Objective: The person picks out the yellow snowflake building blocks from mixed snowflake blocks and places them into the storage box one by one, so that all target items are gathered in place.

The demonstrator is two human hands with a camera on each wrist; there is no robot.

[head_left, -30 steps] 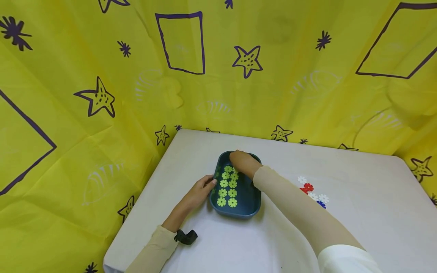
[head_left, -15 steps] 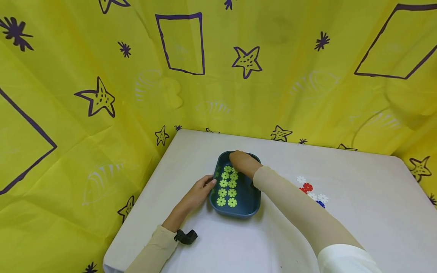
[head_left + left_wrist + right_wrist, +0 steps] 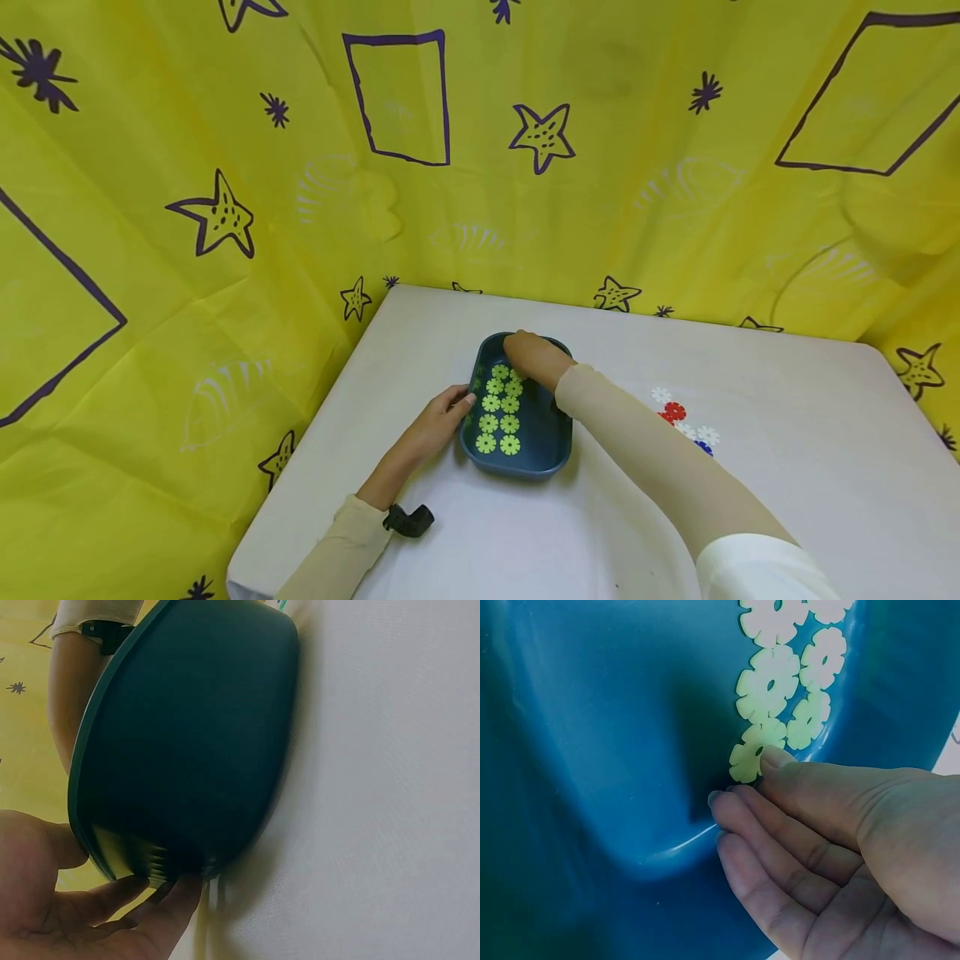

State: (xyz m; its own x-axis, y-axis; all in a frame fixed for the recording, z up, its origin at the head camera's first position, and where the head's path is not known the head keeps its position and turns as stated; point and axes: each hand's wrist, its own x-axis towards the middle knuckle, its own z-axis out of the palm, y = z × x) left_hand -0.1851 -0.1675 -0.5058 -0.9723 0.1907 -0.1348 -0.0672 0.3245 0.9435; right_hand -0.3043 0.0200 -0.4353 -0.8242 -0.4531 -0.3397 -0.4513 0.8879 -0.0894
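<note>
A dark teal plastic tray sits on the white table. Flat yellow-green snowflake discs line its left side in two columns. My left hand holds the tray's left wall; in the left wrist view its thumb is at the rim and its fingers lie against the outer side. Inside the tray's far end, my right hand is at the last disc of a column. Up close in the right wrist view, thumb and fingers pinch that disc at its edge, with the other fingers curled alongside.
On the table to the right of the tray, partly behind the right forearm, lie several loose discs: white, red and blue. A yellow curtain with dark drawings hangs behind and at the left.
</note>
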